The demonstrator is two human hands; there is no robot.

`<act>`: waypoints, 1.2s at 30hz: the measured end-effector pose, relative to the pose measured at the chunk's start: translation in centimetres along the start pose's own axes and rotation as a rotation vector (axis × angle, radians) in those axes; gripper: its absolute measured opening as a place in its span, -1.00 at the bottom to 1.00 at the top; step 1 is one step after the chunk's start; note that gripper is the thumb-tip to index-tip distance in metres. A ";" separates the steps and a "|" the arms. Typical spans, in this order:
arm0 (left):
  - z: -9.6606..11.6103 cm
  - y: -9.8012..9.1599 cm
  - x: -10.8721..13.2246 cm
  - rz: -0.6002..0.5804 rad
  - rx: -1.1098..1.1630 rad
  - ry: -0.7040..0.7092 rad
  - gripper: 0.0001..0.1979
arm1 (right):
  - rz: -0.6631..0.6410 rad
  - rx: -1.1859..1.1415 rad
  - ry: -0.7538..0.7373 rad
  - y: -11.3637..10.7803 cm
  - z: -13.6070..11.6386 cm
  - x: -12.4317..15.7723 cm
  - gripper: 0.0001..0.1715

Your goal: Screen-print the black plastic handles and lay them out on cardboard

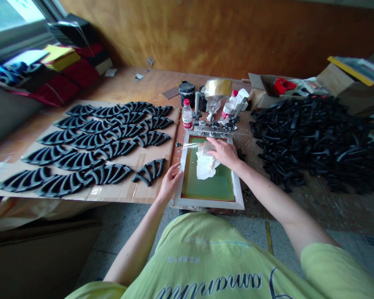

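A screen-printing frame (239,195) with a green mesh lies flat before me, its far end at a metal hinge clamp (213,129). My left hand (171,179) is at the frame's left edge, fingers curled against the rim. Over the far half of the mesh, my right hand (224,154) has thumb and fingers closed on a pale, flat, partly see-through piece (202,147); its exact kind is unclear. Crumpled white paper or cloth (205,167) rests on the mesh just below these fingers.
Rows of black curved ribbed parts (81,139) lie on cardboard (112,193) to the left. A heap of black parts (311,145) fills the right. Behind the clamp stand a red-capped bottle (187,114), a dark tub (187,92) and a tape roll (218,88). An open carton (258,91) is at back right.
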State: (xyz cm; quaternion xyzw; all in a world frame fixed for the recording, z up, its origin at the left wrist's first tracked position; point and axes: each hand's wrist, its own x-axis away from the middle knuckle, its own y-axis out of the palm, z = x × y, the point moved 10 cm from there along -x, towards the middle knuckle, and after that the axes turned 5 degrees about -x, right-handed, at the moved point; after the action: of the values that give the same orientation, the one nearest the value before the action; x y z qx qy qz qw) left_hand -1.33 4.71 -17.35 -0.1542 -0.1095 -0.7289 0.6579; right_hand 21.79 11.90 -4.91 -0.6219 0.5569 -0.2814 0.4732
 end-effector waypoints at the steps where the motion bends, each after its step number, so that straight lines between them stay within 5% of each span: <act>1: 1.2 -0.2 0.2 0.013 0.011 0.017 -0.31 | 0.050 -0.018 0.034 -1.4 1.2 -0.7 -0.36; 5: 7.6 -0.8 0.2 0.096 0.040 0.200 -0.48 | 0.341 -0.101 0.239 -7.6 8.6 0.4 -0.55; 7: 11.2 -0.6 -0.4 0.124 0.105 0.315 -0.49 | 0.373 -0.115 0.342 -7.9 11.8 2.4 -0.67; 10: 16.2 0.2 -1.8 0.116 0.210 0.454 -0.53 | 0.217 -0.138 0.354 -3.4 12.7 5.3 -0.69; 13: 19.7 1.2 -3.1 0.096 0.225 0.511 -0.55 | 0.040 -0.121 0.238 3.2 9.4 7.5 -0.69; 15: 20.1 1.3 -3.4 0.122 0.244 0.510 -0.56 | -0.072 -0.043 0.183 6.7 7.1 8.3 -0.74; 17: 18.1 1.7 -2.7 0.157 0.280 0.463 -0.57 | -0.150 0.038 0.204 8.7 5.8 8.6 -0.79; 19: 13.4 3.6 -1.6 0.086 0.273 0.299 -0.55 | -0.189 0.065 0.290 9.4 5.2 8.9 -0.81; 22: 3.6 9.4 1.8 -0.255 0.141 -0.132 -0.44 | -0.132 0.041 0.361 9.0 3.0 9.3 -0.77; 24: -0.3 10.9 3.9 -0.294 0.193 -0.246 -0.41 | -0.094 0.005 0.258 9.0 -0.1 9.5 -0.77; 26: -2.0 10.4 4.3 -0.206 0.297 -0.262 -0.45 | -0.107 -0.073 0.054 9.1 -3.4 10.1 -0.79; 28: -2.5 8.4 3.6 -0.110 0.326 -0.250 -0.49 | -0.096 -0.140 -0.088 8.0 -4.0 11.3 -0.78; 30: -2.7 4.5 2.4 -0.001 0.277 -0.213 -0.52 | -0.019 -0.123 -0.073 5.5 -0.2 13.1 -0.71; 33: -4.2 -4.5 1.3 0.277 0.175 -0.163 -0.59 | 0.080 0.101 0.164 1.9 11.3 17.5 -0.56; 36: -7.9 -13.0 2.0 0.538 0.063 -0.254 -0.68 | -0.038 0.384 0.446 1.2 23.0 24.2 -0.56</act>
State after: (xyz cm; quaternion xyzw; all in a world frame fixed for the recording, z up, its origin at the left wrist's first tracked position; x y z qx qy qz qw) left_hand -15.04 1.39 -23.36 -0.2472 -0.1685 -0.4996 0.8130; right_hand 46.81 -4.86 -19.37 -0.4543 0.5719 -0.5201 0.4428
